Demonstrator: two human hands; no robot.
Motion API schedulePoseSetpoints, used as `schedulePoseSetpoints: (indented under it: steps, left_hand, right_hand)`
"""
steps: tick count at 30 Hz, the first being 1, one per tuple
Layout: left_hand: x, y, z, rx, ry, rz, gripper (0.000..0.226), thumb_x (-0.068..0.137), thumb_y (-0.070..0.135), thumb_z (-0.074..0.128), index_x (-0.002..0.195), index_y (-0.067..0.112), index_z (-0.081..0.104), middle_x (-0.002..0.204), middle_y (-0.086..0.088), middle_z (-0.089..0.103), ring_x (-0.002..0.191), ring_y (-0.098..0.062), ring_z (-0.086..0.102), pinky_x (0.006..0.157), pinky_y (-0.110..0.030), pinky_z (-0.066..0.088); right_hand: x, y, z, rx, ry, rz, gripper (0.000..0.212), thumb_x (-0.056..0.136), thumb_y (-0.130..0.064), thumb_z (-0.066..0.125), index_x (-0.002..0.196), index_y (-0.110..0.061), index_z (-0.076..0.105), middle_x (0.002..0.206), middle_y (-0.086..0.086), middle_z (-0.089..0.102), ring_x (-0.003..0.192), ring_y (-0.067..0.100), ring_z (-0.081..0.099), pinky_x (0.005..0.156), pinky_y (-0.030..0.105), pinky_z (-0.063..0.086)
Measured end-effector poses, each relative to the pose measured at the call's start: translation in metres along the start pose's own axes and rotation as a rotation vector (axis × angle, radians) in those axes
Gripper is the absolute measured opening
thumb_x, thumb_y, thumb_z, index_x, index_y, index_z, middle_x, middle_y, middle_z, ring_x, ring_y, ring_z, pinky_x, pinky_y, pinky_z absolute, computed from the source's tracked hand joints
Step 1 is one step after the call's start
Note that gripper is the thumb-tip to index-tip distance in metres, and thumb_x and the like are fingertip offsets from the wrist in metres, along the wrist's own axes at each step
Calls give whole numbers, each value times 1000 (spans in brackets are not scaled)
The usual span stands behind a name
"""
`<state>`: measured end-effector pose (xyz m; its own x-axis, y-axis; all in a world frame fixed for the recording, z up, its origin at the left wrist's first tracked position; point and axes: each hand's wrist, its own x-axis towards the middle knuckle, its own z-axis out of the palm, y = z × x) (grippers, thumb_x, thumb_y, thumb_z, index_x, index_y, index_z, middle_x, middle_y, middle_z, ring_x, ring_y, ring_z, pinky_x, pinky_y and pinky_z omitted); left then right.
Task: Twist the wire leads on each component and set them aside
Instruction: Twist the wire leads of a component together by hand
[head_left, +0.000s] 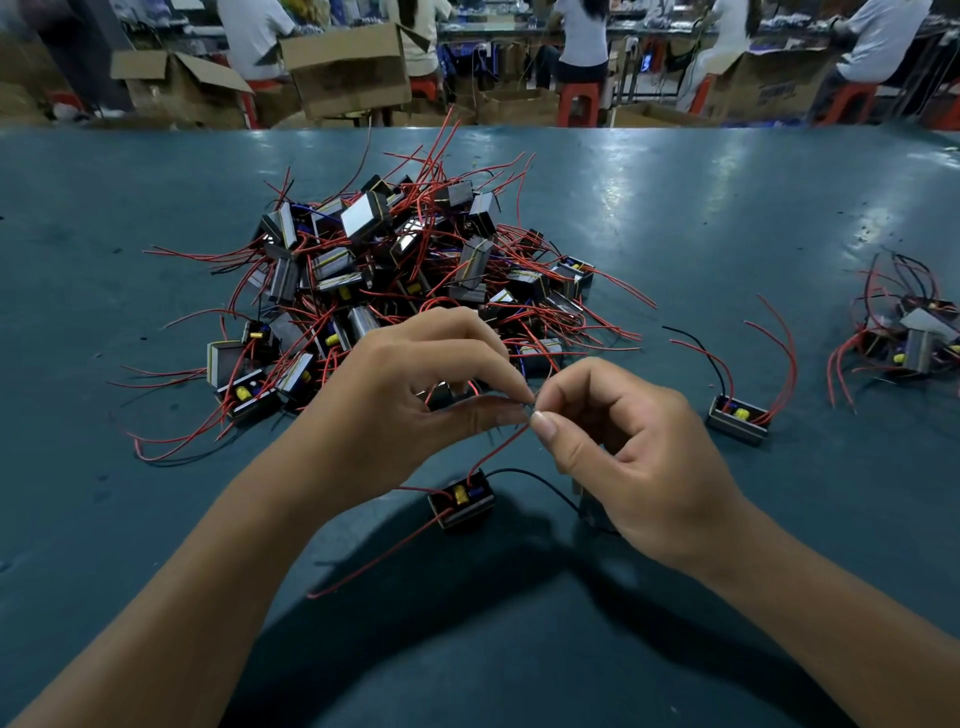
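Head view shows both hands meeting at the centre of the frame above a teal counter (675, 234). Left hand (415, 400) and right hand (623, 447) each pinch the tip of a red lead (498, 447) between thumb and forefinger, fingertips almost touching. That lead curves down to a small component (461, 501) lying on the counter just below the hands. A big pile of components (405, 270) sits behind; one single component (737, 418) lies right of centre, and a smaller group (914, 332) at the right edge.

Head-worn wide-angle view, forward and down, close over the table (675, 218).
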<state>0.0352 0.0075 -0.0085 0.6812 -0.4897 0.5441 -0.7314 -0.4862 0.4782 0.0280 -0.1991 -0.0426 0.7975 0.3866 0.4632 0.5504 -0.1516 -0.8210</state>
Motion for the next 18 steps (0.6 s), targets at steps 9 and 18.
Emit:
schedulePoseSetpoints:
  steps: [9,18]
  left_hand:
    - [-1,1,-2,143,-20,83,16,93,28,72,88,13,76,91,2,62,85,-12,57,75,-23,45]
    - [0,16,7,-451,-37,-536,16,76,24,65,64,14,71,61,-9,54,57,-14,38,53,-23,28]
  right_hand:
    - [0,1,-2,-66,-17,-58,6,93,-17,63,87,-17,62,68,-17,53,57,3,47,57,15,39]
    - [-2,-1,2,-235,25,-145,6,91,-10,66,88,-15,64,73,-16,57,65,1,54,63,6,37]
